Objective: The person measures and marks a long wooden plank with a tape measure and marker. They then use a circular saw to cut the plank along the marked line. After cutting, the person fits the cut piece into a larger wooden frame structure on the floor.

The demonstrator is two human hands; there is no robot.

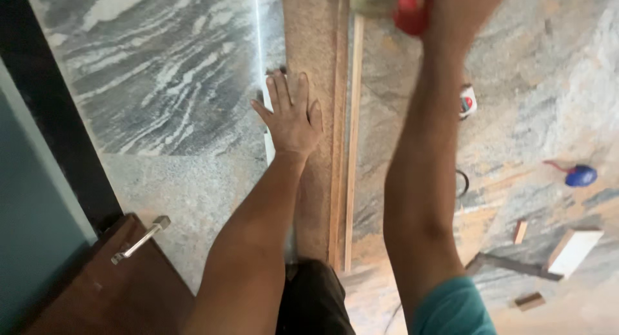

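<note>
My left hand [291, 112] lies flat, fingers spread, on a long brown board [313, 45] that runs up the grey marble floor [161, 64]. Its palm presses the board's left edge beside a thin white strip [268, 148]. My right arm reaches up to the top edge, where my right hand [451, 6] is mostly cut off by the frame; it appears closed around a blurred red and yellowish tool [403, 6]. A thin wooden batten [352, 148] lies along the board's right side.
A dark wooden door [103, 283] with a metal handle [138, 240] stands at lower left. On the floor at right lie a small red-and-white tape measure [467, 101], a blue chalk-line tool [580, 176], a white block [572, 250] and small wood offcuts [520, 232].
</note>
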